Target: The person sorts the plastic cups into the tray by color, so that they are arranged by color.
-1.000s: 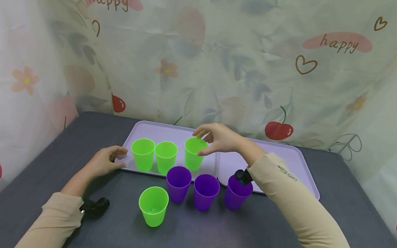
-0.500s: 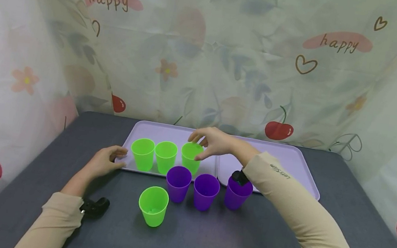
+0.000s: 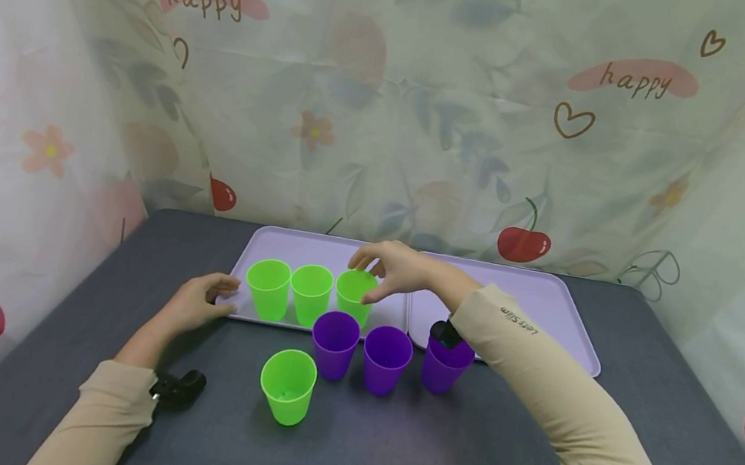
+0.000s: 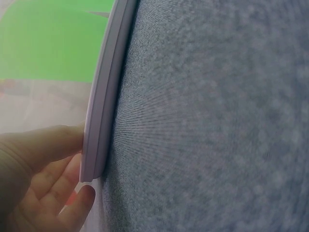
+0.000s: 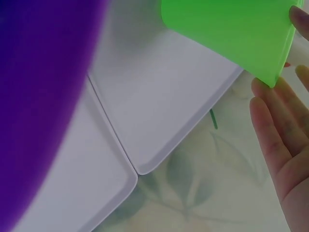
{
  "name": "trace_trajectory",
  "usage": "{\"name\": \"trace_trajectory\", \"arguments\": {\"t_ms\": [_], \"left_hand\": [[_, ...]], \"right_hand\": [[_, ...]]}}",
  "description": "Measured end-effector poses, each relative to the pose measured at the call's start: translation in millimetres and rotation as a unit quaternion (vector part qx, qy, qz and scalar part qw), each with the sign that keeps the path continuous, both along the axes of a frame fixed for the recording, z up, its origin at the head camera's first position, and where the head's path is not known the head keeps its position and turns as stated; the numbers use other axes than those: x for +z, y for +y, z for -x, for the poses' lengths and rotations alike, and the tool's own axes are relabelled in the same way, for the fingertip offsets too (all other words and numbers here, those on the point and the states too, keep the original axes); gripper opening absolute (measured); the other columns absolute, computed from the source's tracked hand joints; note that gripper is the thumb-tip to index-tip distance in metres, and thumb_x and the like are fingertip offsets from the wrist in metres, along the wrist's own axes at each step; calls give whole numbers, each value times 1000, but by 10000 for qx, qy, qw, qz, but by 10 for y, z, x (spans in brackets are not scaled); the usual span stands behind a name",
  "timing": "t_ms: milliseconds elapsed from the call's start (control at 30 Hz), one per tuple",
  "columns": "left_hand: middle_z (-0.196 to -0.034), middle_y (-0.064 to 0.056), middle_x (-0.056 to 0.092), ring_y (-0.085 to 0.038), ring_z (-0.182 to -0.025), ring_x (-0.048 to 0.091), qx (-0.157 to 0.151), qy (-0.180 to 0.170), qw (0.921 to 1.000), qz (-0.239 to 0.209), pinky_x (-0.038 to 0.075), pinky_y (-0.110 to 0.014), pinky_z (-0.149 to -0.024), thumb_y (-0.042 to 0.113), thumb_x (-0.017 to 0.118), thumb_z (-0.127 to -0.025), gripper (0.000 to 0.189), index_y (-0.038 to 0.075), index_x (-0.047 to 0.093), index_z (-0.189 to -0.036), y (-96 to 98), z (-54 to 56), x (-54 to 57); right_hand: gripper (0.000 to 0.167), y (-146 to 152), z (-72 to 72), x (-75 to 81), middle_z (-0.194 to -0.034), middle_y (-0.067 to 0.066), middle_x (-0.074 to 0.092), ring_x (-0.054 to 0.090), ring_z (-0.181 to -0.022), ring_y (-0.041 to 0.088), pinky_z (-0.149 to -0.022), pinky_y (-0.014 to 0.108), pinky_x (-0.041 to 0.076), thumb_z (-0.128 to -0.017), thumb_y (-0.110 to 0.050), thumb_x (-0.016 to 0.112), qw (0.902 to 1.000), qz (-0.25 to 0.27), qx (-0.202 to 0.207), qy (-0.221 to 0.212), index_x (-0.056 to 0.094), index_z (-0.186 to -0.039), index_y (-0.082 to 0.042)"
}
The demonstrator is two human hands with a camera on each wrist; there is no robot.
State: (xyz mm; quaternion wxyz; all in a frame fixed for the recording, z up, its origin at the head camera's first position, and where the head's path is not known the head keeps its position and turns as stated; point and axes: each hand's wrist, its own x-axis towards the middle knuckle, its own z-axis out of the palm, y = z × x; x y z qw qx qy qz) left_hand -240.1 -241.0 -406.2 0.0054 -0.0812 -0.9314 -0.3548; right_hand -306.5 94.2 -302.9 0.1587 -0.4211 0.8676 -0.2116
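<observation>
In the head view, my right hand (image 3: 399, 269) holds a green cup (image 3: 352, 296) near its rim, the thumb on the near side and the fingers on the far side. That cup is upright at the right end of a row with two more green cups, the middle one (image 3: 310, 295) and the left one (image 3: 267, 289), over the left tray (image 3: 301, 243). Whether its base touches the tray is hard to tell. At the tray's front left corner my left hand (image 3: 192, 303) grips the edge; the left wrist view shows the thumb (image 4: 58, 142) against the tray rim (image 4: 99, 106).
Three purple cups, left (image 3: 334, 346), middle (image 3: 386, 361) and right (image 3: 445, 369), stand in front of the trays. Nearer stands another green cup (image 3: 288, 386). A second lilac tray (image 3: 531, 306) adjoins on the right. Printed cloth (image 3: 387, 110) hangs behind the dark table (image 3: 386, 459).
My right hand has moved the green cup left and slightly nearer, beside the other two green cups. My left hand has stayed at the tray corner.
</observation>
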Motion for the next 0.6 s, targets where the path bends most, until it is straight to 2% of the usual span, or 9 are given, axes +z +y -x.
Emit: {"name": "trace_trajectory", "arguments": {"t_ms": [200,600], "left_hand": [[-120,-27,59,-42,-112,56,-16,3,10000,6,45,-53,-95,8,66,-85,42,-7,53,-122,-2,0,0],[-120,-27,60,-41,-112,56,-64,25,10000,-4,45,-53,-95,8,66,-85,42,-7,53,-121,-12,10,-5]], "right_hand": [[55,-19,5,-15,-123,17,61,64,-106,30,-92,36,51,-74,-14,77,10000,34,78,25,54,-123,-2],[56,-37,14,-42,-125,19,60,63,-108,33,-93,37,51,-74,-12,77,9998,117,60,-114,53,-123,0]]}}
